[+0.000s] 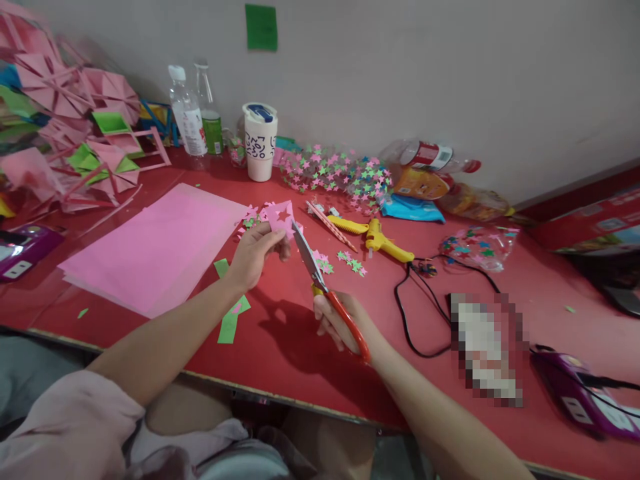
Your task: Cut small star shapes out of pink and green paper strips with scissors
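Though two hands point(254, 259) point(337, 321), one pair of scissors point(315, 271)

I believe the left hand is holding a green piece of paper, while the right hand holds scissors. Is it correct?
Not fully: the head view shows that the piece of paper in the left hand is pink, not green. The right hand does hold scissors.
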### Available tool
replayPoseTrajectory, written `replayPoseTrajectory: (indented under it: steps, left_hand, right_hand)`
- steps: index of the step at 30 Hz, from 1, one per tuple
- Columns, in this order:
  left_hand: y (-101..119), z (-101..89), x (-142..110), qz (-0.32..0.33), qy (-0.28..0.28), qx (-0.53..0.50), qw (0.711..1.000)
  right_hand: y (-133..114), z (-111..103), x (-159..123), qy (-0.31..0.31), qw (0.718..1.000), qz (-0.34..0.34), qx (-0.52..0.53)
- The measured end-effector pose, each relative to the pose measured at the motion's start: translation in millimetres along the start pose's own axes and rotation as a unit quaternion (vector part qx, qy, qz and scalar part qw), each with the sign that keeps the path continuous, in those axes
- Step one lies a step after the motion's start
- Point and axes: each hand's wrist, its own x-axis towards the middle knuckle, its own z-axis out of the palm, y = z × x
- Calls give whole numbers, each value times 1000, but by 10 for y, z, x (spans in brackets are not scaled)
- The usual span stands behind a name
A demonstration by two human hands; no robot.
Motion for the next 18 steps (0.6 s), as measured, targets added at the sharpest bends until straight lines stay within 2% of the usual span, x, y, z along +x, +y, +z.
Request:
replayPoseTrajectory:
  steps: [5, 11, 18]
  left_hand:
    - [9, -12, 30, -15, 25, -67, 997]
    - [-12, 53, -8, -59, -28, -55, 996]
    - [18, 19, 34, -24, 22, -45, 998]
  right_hand:
    - [40, -5, 41, -13, 1000, 5, -10]
    - [60, 17, 33, 6, 1000, -6, -1]
    - [48, 12, 39, 6, 1000, 16, -8]
